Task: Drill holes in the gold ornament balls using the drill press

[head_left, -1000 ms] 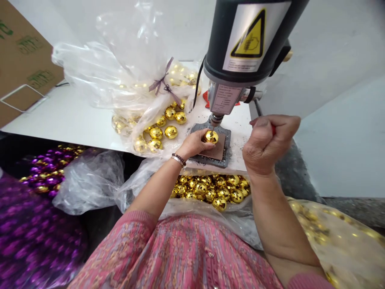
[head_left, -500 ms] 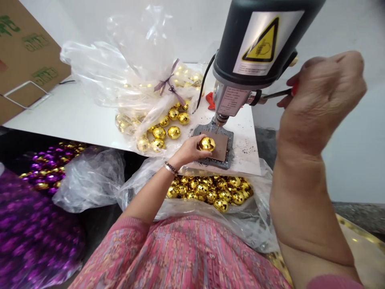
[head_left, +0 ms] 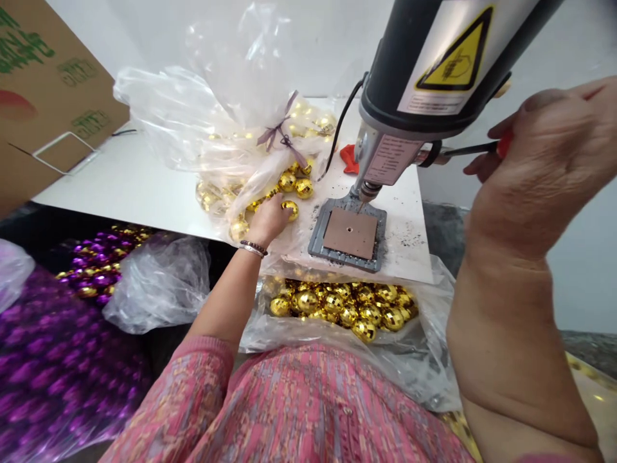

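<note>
Gold mirror ball [head_left: 290,209], nine o'clock from the drill-press plate [head_left: 313,243]: left fingertips [head_left: 281,206] touch it, grasp unconfirmed; right hand [head_left: 554,154] clenches a red-handled tool [head_left: 504,146].

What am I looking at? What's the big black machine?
A camera on a person's head took this, so we look down at their hands. The black machine looks like a small drill, pointing down at a metal plate with a brown pad. The left hand touches a shiny gold ball. The right hand, raised, holds a thin tool with a red handle. More gold balls lie in a clear plastic bag, and purple balls sit further left.
</note>
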{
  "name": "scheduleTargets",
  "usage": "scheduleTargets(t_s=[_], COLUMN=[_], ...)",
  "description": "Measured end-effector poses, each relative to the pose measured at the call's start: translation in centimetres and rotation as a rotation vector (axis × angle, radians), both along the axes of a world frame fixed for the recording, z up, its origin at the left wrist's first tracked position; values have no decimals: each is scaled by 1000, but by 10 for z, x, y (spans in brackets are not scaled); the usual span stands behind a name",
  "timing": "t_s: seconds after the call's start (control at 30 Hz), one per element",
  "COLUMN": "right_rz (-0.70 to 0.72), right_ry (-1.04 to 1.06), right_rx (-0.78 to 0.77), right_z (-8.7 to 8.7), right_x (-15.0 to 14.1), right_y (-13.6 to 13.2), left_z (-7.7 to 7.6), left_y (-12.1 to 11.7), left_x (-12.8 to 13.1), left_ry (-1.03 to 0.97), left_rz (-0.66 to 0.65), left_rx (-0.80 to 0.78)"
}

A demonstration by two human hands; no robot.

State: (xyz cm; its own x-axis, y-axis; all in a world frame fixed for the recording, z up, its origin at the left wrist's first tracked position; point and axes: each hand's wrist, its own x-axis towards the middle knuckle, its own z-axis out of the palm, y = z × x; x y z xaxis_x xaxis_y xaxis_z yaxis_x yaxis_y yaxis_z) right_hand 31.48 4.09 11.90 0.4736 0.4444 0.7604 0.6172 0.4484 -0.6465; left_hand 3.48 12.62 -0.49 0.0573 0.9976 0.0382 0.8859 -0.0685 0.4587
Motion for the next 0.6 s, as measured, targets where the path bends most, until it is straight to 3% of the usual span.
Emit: scheduleTargets(t_s=[0.13, 0.23, 0.33, 0.47, 0.6], right_rz=[-13, -10, -13, -39, -37], right_ry=[-55, -74, -78, -78, 89], right_rx=[-12, 19, -6, -162, -342], right_z=[-2, -5, 1, 30, 57], right_x=[-2, 0, 5, 8, 12], right_y=[-5, -2, 2, 12, 31], left_z=[0, 5, 12, 13, 8], left_y=[2, -1, -6, -13, -17], left_x=[6, 10, 17, 36, 58], left_ry=[102, 20, -326, -865, -958], left_rz=[-52, -48, -114, -139, -138], left_rx=[-81, -76, -161, -522, -636])
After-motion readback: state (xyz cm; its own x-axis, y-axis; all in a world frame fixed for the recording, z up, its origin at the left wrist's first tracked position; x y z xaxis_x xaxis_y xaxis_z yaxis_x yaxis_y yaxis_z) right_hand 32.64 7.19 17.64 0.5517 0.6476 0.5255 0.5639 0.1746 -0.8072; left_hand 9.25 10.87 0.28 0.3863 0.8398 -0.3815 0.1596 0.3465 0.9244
